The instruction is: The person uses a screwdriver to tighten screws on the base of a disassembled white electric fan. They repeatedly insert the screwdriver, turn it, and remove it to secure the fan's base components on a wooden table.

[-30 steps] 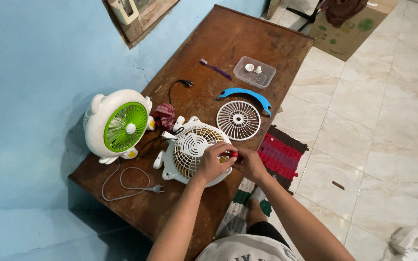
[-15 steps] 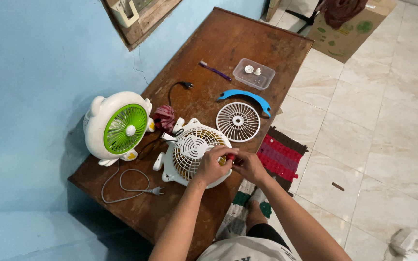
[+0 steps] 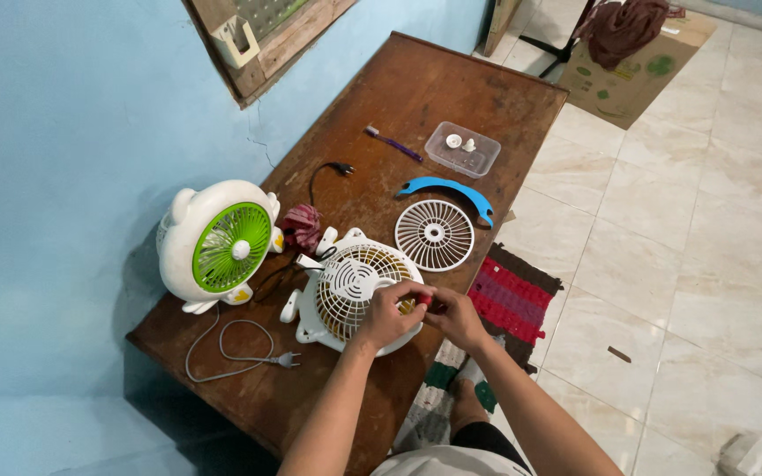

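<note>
A white desk fan [image 3: 346,286] lies face up on the brown wooden table [image 3: 416,88], its front grille showing. My left hand [image 3: 390,313] rests on the fan's near right rim, fingers curled. My right hand [image 3: 453,316] meets it there and pinches a small red-handled tool [image 3: 425,302] against the fan's edge. A loose white round grille [image 3: 435,234] lies just beyond the fan, with a blue curved plastic piece [image 3: 448,189] behind it.
A white fan with a green grille [image 3: 218,245] stands at the left. A grey cord with plug [image 3: 240,353], a dark red cloth [image 3: 302,225], a black cord [image 3: 328,172], a purple toothbrush [image 3: 392,144] and a clear tray of small parts [image 3: 463,150] lie about. A striped mat [image 3: 509,295] covers the tiled floor.
Both hands stay at the fan's near right rim with only slight finger movement. The view has shifted a little.
</note>
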